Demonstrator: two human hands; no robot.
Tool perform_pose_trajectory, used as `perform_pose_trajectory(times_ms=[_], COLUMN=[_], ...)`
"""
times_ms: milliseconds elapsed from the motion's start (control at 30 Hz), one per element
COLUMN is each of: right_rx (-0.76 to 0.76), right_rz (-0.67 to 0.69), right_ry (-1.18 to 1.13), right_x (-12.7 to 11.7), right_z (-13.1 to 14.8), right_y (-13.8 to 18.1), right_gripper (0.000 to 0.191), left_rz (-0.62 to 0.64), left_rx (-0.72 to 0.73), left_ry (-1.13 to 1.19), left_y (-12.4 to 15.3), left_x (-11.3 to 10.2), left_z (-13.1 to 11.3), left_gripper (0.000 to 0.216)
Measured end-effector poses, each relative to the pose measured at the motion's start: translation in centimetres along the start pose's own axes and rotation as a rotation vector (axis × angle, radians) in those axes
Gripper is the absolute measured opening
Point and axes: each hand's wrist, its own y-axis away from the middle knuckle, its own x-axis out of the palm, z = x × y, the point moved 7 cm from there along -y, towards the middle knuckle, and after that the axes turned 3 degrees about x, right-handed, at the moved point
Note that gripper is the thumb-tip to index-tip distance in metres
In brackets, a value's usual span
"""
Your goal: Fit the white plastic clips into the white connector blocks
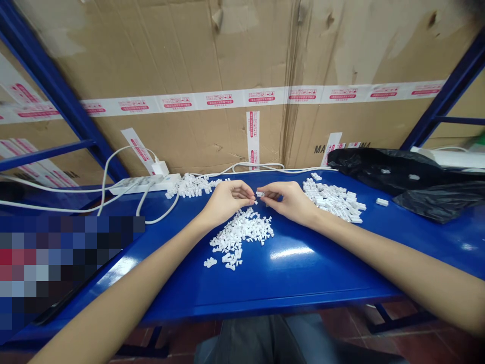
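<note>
Over the middle of the blue table (303, 273), my two hands are close together, fingertips nearly meeting. My left hand (230, 199) pinches a tiny white plastic piece (255, 202), partly hidden by the fingers. Between the thumb and fingers of my right hand (286, 199) is a small white plastic block (260, 194). Just below my left hand lies a pile of small white plastic pieces (242, 232). A heap of larger white blocks (333, 199) spreads out beyond my right wrist.
More white pieces (195, 185) lie at the back left beside a power strip (146, 184) with looping white cables. A black plastic bag (375, 169) rests at the back right, near a single white block (382, 202). Large cardboard boxes (189, 60) stand behind the table.
</note>
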Motion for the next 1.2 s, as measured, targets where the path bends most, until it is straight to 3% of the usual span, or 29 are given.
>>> perform_pose_trajectory(times_ms=[300,667,1200], right_rx=[-0.007,0.002,-0.017], right_rz=[0.047,0.065,0.068], right_ry=[-0.015,-0.025,-0.032], right_x=[0.24,0.34,0.34], right_z=[0.37,0.38,0.62], right_y=[0.05,0.01,0.12], right_gripper=[0.012,0.012,0.011], left_rz=[0.004,-0.025,-0.024], left_rx=[-0.015,0.023,-0.035], left_ry=[0.018,-0.014,0.038], left_y=[0.05,0.07,-0.04], left_x=[0.38,0.26,-0.03], left_z=[0.02,-0.32,0.35], left_gripper=[0.017,0.015,0.019])
